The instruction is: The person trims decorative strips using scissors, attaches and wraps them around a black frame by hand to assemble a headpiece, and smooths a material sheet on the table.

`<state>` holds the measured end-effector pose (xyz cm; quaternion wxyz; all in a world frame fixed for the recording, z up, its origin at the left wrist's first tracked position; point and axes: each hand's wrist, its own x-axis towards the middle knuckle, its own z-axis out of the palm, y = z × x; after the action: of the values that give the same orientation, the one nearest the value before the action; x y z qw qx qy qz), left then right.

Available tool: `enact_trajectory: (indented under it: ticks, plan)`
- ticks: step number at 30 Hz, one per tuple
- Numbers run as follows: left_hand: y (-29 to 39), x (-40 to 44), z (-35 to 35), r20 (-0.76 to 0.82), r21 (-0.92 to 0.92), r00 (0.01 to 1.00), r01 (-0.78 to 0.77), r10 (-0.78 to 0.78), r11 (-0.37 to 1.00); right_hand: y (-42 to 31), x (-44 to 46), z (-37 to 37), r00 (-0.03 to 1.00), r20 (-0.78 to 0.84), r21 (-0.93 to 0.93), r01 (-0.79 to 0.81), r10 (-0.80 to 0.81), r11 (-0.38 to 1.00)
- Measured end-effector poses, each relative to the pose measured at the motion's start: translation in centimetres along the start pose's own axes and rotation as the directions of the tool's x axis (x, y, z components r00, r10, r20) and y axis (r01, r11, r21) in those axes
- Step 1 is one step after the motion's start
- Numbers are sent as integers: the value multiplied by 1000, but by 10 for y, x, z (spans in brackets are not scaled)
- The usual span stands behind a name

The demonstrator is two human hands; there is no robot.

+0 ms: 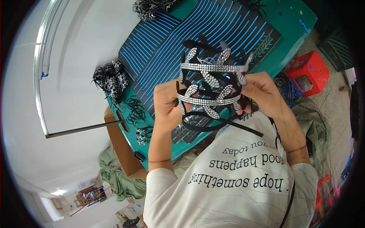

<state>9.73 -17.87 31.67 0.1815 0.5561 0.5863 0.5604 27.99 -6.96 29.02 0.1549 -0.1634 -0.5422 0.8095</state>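
Note:
My left hand (167, 99) is closed on the left side of a black rhinestone strap (209, 100) with leaf shapes, held up in front of my shirt. My right hand (262, 91) pinches the right side of the same looped straps. A second rhinestone row (213, 68) with leaves curves just above the first; whether both are one piece I cannot tell. A plain black strap end (241, 127) hangs below, pointing to the lower right. Some of my fingertips are hidden behind the straps.
Beyond my hands, a black board with blue strips (159, 49) lies on a green table (292, 19). Bundles of black-and-silver straps (112, 79) lie at its left edge, beside a cardboard box (121, 148). A red stool (310, 74) stands at right.

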Motion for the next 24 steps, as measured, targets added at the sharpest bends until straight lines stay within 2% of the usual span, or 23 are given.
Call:
enact_trajectory:
  ticks: [4,7,12,15,16,19,21,24]
  plan:
    - [-2,-1,-3,21,47,995,-96,95,994,0,-3,0,999,-23,9,48,-48,999]
    - [9,5,-1,83,302,989,-139,120,943,0,-4,2,997,-44,6,64,-64,998]
    - [13,9,4,70,275,986,-165,151,947,0,-7,2,994,-54,5,92,-92,996]
    - [2,8,-6,200,315,959,-258,202,913,3,-6,1,990,-45,-4,130,-130,991]
    - [2,8,-5,200,314,959,-258,202,914,3,-6,1,988,-41,-8,150,-150,989]
    - [6,8,0,201,473,948,-313,245,824,0,-1,1,993,-35,-44,111,-113,993]
    - [10,11,1,227,426,954,-280,198,860,1,2,1,995,-34,-62,92,-94,994]
    - [11,15,0,280,335,954,-201,107,921,10,8,1,993,-117,153,43,-25,987]
